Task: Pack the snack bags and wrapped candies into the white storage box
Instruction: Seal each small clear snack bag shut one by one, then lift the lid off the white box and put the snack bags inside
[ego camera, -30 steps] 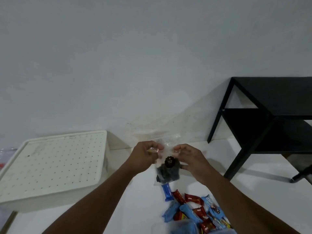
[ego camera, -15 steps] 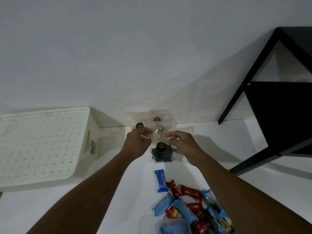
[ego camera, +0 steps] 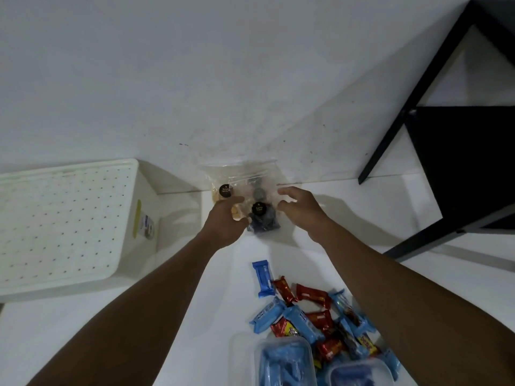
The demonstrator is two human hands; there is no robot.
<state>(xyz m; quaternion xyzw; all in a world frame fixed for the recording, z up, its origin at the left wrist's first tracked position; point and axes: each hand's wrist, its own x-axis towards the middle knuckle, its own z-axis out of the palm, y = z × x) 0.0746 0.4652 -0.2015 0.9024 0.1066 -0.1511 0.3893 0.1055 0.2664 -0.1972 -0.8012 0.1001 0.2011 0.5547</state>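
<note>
Pinching snack bags against wall with left hand; right hand loose-fingered just right, apparently not touching. Must carry left to white storage box, lid on, nearer left hand.

"Can you read the round black labels on the clear snack bags?"

"No, the print's too small. The left hand covers part of one bag, and I can't tell whether its fingers pinch it."

"And the white storage box, left of that hand?"

"Cut off at the left edge. Its lid hides the inside, and the sticker on its side is unreadable. Nearer than the right hand, two clear containers are cut off below."
</note>
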